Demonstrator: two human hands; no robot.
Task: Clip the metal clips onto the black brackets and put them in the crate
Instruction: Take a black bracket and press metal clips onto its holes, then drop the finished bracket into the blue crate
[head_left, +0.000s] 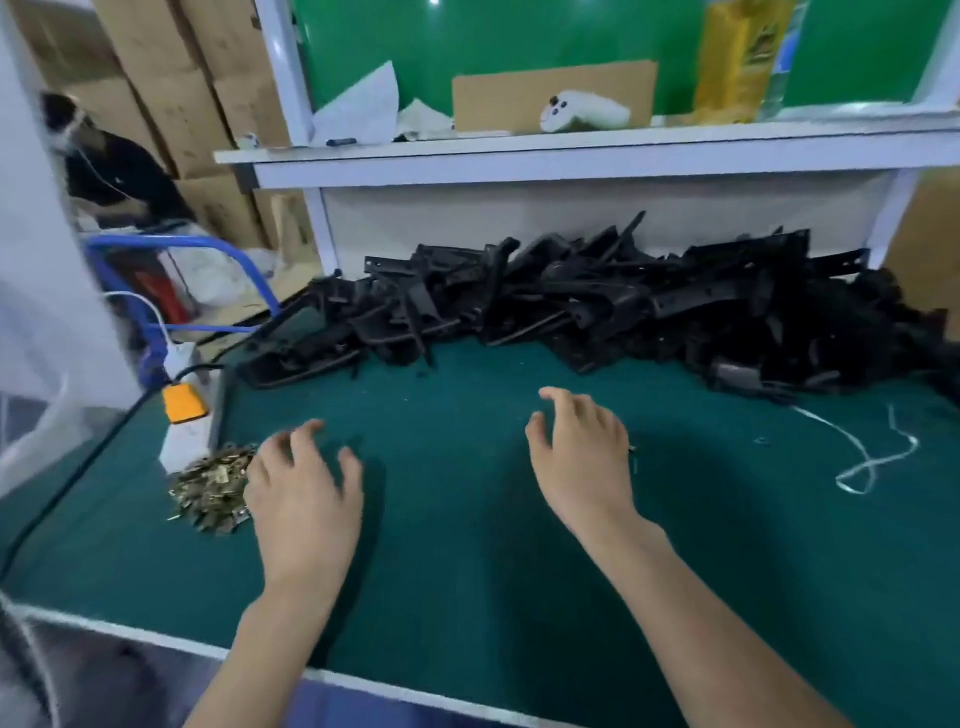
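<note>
- The left grip (301, 488), a bare hand, was held palm-down over the green counter (467, 561) with its fingers spread and loosely bent, holding nothing.
- Its fingertips were blurred, and its outer edge overlapped the right side of the metal clips (210, 491). Whether it touched them could not be told.
- The metal clips lay in a small brassy heap near the counter's left edge, just in front of a white power strip (179, 447) with an orange plug (182, 402).
- The right grip (582, 452), also a bare hand, was over the middle of the counter, palm down, with its fingers relaxed and slightly curved, and nothing was in it.
- The two grips were well apart, both forearms reaching in from the near edge.
- The black brackets (571, 301) were piled in a long, tangled heap along the back of the counter, under a white shelf (519, 156) and well beyond both grips.
- A thin white strap (862, 460) lay looped on the counter to the right of the right grip.
- On the shelf stood a sheet of cardboard (519, 88), some white paper (363, 109) and a yellow bottle (732, 62).
- Behind the counter's left end stood stacked cardboard boxes (208, 104) and a blue tubular frame (208, 243), and a person in dark clothes (114, 171) was bent there.
</note>
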